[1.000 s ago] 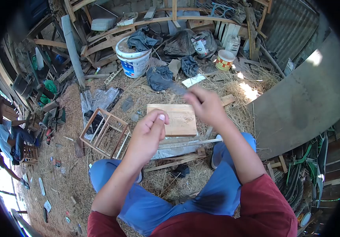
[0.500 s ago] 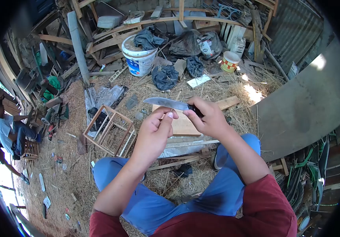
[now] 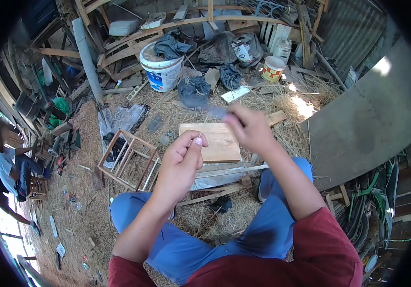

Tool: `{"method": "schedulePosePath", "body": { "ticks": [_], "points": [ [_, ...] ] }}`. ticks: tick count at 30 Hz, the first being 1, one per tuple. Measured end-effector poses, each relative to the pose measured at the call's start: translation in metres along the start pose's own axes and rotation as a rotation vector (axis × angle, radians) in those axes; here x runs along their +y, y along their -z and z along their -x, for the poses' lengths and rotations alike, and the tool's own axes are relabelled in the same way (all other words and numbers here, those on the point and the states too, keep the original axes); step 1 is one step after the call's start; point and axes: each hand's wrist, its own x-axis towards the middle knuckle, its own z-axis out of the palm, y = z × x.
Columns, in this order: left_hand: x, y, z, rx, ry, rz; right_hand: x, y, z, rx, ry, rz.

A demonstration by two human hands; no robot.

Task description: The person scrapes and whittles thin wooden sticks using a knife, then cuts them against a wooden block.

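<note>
My left hand [image 3: 185, 155] pinches a thin pale stick [image 3: 203, 128] between thumb and forefinger; only a short length shows above the fingertips. To its right, my right hand [image 3: 251, 128] is wrapped around the handle of a knife. The knife blade [image 3: 216, 111] is smeared by motion and points left, apart from the stick and a little above my left fingertips. Below both hands lies a flat wooden board [image 3: 219, 146], partly covered by my left hand.
A small wooden frame [image 3: 129, 160] stands left of my knees. Beyond the board are a white bucket [image 3: 162, 74], black plastic bags [image 3: 194, 91] and a yellow-red can [image 3: 273, 70]. A large sheet [image 3: 358, 124] leans at right. Another person [image 3: 9, 165] sits far left.
The knife has moved up and away from the stick, and its blade is now blurred. My right hand has risen slightly. My left hand shifted a little left in view, still pinching.
</note>
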Motion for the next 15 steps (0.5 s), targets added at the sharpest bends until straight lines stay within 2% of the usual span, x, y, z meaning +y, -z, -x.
{"method": "schedulePosePath", "body": {
  "ticks": [1, 5, 9, 11, 15],
  "points": [
    [0.003, -0.002, 0.004, -0.028, -0.013, 0.006, 0.015, 0.004, -0.008, 0.022, -0.260, -0.031],
    [0.004, -0.004, 0.008, -0.054, 0.001, 0.046, 0.042, 0.028, -0.018, 0.163, -0.265, -0.036],
    [-0.010, 0.002, -0.003, -0.026, 0.041, 0.019, -0.008, 0.010, 0.005, -0.003, -0.138, -0.057],
    [-0.011, 0.001, -0.002, -0.024, 0.034, 0.035, -0.019, 0.000, 0.013, -0.112, 0.031, -0.025],
    [-0.009, 0.001, -0.003, -0.010, 0.008, 0.000, -0.019, -0.003, 0.011, -0.165, 0.043, -0.044]
  ]
}}
